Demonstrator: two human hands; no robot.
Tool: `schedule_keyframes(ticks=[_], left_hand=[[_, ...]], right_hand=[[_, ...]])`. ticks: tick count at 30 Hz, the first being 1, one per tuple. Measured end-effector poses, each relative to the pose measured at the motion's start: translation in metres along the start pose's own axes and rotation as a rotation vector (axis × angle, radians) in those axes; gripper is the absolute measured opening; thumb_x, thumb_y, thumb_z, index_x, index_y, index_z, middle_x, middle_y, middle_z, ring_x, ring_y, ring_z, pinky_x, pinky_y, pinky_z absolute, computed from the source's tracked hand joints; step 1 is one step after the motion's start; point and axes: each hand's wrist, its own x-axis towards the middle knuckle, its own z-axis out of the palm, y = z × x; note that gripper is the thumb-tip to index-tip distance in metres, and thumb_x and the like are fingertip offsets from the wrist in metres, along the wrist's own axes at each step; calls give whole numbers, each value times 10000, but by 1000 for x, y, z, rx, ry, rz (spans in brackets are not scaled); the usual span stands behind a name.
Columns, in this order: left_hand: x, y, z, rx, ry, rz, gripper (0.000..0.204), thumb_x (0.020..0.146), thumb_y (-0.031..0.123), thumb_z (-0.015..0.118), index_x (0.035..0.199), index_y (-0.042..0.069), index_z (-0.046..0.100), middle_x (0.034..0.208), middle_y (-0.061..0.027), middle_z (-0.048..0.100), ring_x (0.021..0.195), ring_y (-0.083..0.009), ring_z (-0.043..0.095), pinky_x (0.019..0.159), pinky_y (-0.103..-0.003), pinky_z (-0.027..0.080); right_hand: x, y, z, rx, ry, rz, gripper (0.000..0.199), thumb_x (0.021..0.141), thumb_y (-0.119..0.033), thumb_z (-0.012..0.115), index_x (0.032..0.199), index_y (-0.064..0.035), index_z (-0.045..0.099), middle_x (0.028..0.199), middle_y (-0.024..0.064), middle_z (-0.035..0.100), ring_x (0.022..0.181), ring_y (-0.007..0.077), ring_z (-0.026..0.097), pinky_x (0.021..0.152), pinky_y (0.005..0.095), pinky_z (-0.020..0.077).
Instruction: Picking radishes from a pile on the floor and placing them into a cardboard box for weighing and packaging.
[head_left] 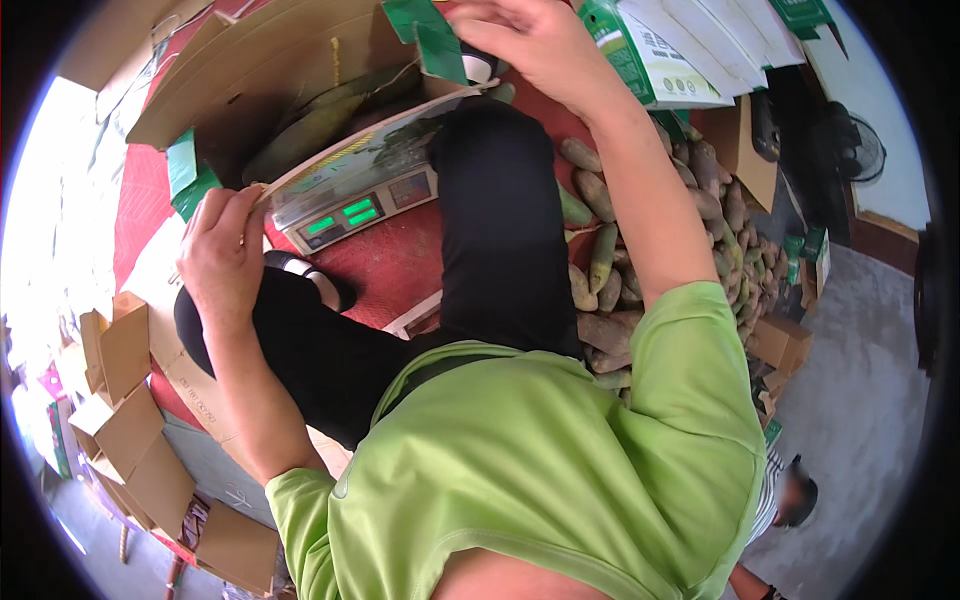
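Note:
An open cardboard box (250, 75) with green corner flaps rests on a scale (350, 215) with lit green displays. Inside lie several long green root vegetables (300, 140), perhaps radishes. My left hand (222, 255) is closed on the box's near left corner, thumb and fingers pinching its edge beside a green flap (190, 175). At the upper edge, my right hand (535, 50) is beside the green flap (430, 40) at the other corner. Its fingers are bent together and partly cut off; what they hold, if anything, is hidden.
To the right, green-brown root vegetables (610, 265) form a long heap. Printed white-and-green cartons (670, 75) stand above it. Open brown cartons (150, 470) line the lower left. A fan (860, 145) stands far right; another person (790, 495) is at the lower right.

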Motion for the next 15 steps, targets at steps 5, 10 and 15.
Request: schedule_keyframes(ticks=[5,10,15], left_hand=[[2,7,4,-24,4,-12,111,814,106,682,924,101,695,812,-45,593,718,-237,613,651,-334,485],[-3,2,6,33,28,18,120,833,113,677,951,105,694,836,-31,614,740,-220,632,644,-324,496],[-5,0,7,78,35,13,124,833,104,679,956,106,695,852,-34,628,741,-217,637,643,-317,498]], right_hand=[[-79,118,-78,-336,328,146,352,894,-223,641,1185,-29,615,1028,36,666,922,96,593,804,259,485],[-196,265,-103,-605,439,399,321,818,-244,666,1041,-14,658,1007,175,681,957,315,646,831,376,502],[-311,351,-98,-760,621,890,435,749,-294,701,1071,-9,640,1041,194,668,992,352,633,857,407,491]])
